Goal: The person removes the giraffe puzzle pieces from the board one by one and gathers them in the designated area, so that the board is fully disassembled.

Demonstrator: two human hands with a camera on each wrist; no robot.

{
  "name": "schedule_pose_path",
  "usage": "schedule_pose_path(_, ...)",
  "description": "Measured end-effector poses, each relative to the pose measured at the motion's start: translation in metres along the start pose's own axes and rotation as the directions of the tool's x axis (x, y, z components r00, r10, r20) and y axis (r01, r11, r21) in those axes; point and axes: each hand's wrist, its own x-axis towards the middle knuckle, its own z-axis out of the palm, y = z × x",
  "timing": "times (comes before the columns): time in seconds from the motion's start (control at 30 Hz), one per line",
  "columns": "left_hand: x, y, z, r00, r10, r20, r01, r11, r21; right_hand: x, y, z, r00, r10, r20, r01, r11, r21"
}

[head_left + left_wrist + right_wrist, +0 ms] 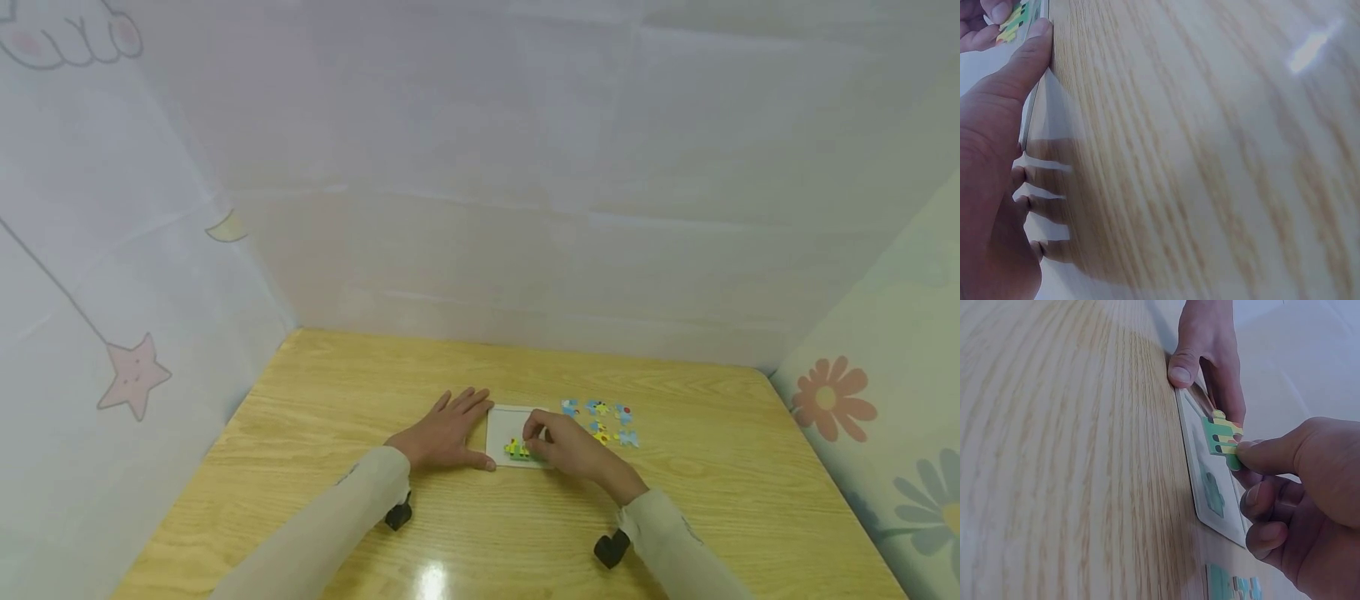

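Observation:
A white puzzle tray [504, 423] lies flat on the table between both hands. My left hand [446, 437] is spread along its left edge, fingers straight, with the thumb at the near corner. My right hand [566, 448] pinches a green and yellow jigsaw piece [1222, 437] between thumb and fingers, over the near part of the tray. In the right wrist view this piece tilts above the tray surface. A pale green jigsaw piece [1213, 494] shows in the tray close below it, partly hidden from the head view by my right hand.
Several loose jigsaw pieces, among them a blue one [628, 438] and a blue and yellow one [597, 407], lie on the wooden table [675, 517] to the right of the tray. Fabric walls [480, 250] with printed pictures stand along the table's back and sides.

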Motion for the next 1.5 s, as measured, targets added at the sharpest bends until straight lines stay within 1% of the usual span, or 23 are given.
schedule_pose_path(0.17, -0.001, 0.001, 0.0, 1.0, 0.005, -0.007, -0.005, 1.0, -0.01, -0.007, 0.002, -0.004, 1.0, 0.025, -0.009, -0.025, 1.0, 0.001)
schedule_pose_path(0.37, -0.001, 0.0, 0.001, 1.0, 0.012, -0.003, -0.012, 1.0, -0.003, -0.022, 0.01, -0.009, 0.998, 0.059, 0.003, -0.059, 0.998, 0.001)
schedule_pose_path(0.63, -0.002, -0.002, 0.001, 1.0, 0.02, -0.002, -0.02, 1.0, -0.009, -0.042, 0.018, -0.022, 0.998, 0.064, -0.027, -0.065, 0.997, -0.034)
schedule_pose_path(0.7, -0.002, -0.002, 0.001, 1.0, 0.021, -0.005, -0.021, 1.0, -0.019, -0.046, 0.02, -0.025, 0.997, 0.074, -0.033, -0.075, 0.997, -0.034)
schedule_pose_path(0.8, -0.001, -0.002, 0.002, 1.0, 0.018, -0.007, -0.019, 0.999, -0.031, -0.052, 0.023, -0.029, 0.997, 0.069, -0.04, -0.07, 0.997, -0.027)
schedule_pose_path(1.03, -0.003, -0.001, 0.001, 1.0, 0.013, -0.006, -0.013, 0.999, -0.037, -0.062, 0.031, -0.036, 0.996, 0.06, -0.058, -0.062, 0.998, -0.03)
schedule_pose_path(1.2, -0.003, -0.002, 0.002, 1.0, 0.017, -0.005, -0.017, 0.999, -0.032, -0.068, 0.037, -0.04, 0.995, 0.062, -0.082, -0.067, 0.996, -0.057)
schedule_pose_path(1.43, -0.001, -0.003, 0.002, 1.0, 0.023, -0.004, -0.024, 0.999, -0.029, -0.078, 0.037, -0.05, 0.994, 0.065, -0.089, -0.071, 0.995, -0.065)
schedule_pose_path(1.5, -0.001, -0.003, 0.002, 1.0, 0.021, 0.0, -0.021, 0.999, -0.025, -0.08, 0.037, -0.052, 0.992, 0.079, -0.095, -0.085, 0.994, -0.068)
